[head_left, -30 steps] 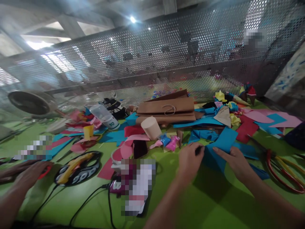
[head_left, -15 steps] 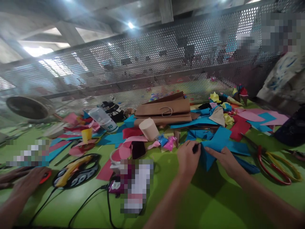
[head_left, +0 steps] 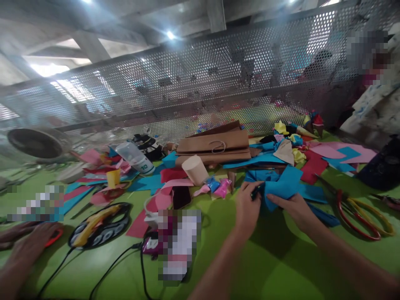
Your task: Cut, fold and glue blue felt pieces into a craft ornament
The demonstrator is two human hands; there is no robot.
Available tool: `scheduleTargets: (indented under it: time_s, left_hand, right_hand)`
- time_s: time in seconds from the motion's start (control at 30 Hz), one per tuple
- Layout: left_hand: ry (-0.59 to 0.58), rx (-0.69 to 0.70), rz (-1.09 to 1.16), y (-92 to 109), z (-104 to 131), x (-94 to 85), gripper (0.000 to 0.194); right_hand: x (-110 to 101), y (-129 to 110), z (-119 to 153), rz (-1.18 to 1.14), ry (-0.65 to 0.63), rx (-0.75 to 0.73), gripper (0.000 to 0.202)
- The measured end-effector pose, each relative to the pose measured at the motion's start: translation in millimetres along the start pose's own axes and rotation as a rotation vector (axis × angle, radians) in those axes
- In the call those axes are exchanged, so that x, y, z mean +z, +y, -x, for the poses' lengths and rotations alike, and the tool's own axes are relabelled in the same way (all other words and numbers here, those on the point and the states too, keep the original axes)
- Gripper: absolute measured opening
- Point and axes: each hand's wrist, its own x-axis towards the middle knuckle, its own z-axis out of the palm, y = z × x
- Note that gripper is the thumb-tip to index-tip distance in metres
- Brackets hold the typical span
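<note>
My right hand (head_left: 292, 206) grips a piece of bright blue felt-like sheet (head_left: 284, 183) between thumb and fingers, its folded part hanging over the green table. Close by on the left, my left hand (head_left: 248, 204) is closed around a small dark object (head_left: 256, 191), mostly hidden by the fingers, so its kind is unclear. That hand is right beside the blue sheet's edge; I cannot tell whether it touches it. More blue pieces (head_left: 321, 214) lie beneath and behind the right hand. Large scissors with red and yellow handles (head_left: 359, 216) rest to the right.
Another person's hands (head_left: 34, 237) are at the left with an orange ring-shaped handle (head_left: 54, 237). A yellow-and-black glue gun (head_left: 96, 225), a cream roll (head_left: 195, 168), a plastic cup (head_left: 136, 158), brown sheets (head_left: 215, 143) and cables cover the table (head_left: 125, 275). A perforated metal screen (head_left: 187, 83) stands behind.
The blue sheet has turned and folded over, its lower pointed corner no longer hanging down. My left hand has rotated slightly, showing more of the dark object.
</note>
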Motion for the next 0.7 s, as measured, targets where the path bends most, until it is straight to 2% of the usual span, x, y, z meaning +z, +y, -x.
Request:
scheduleTargets:
  time_s: [0.1,0.3,0.4,0.6,0.7]
  left_hand:
    - [-0.06,-0.027,0.109,-4,0,2.5,0.041]
    - [-0.124,-0.233,0.444,-11,0,5.4,0.039]
    - [-0.156,-0.281,0.585,-13,1,6.5,0.041]
    - [-0.178,-0.297,0.655,-17,2,6.8,0.049]
    - [-0.139,-0.321,0.641,-18,2,6.6,0.053]
  right_hand:
    - [-2,3,-1,-0.021,0.029,0.041,0.036]
    - [-6,4,-3,-0.023,0.052,0.067,0.044]
    - [-7,2,-4,-0.015,0.044,0.067,0.043]
    - [-5,-3,-4,-0.001,0.013,0.057,0.04]
    - [-5,-2,-4,0.015,0.004,0.057,0.043]
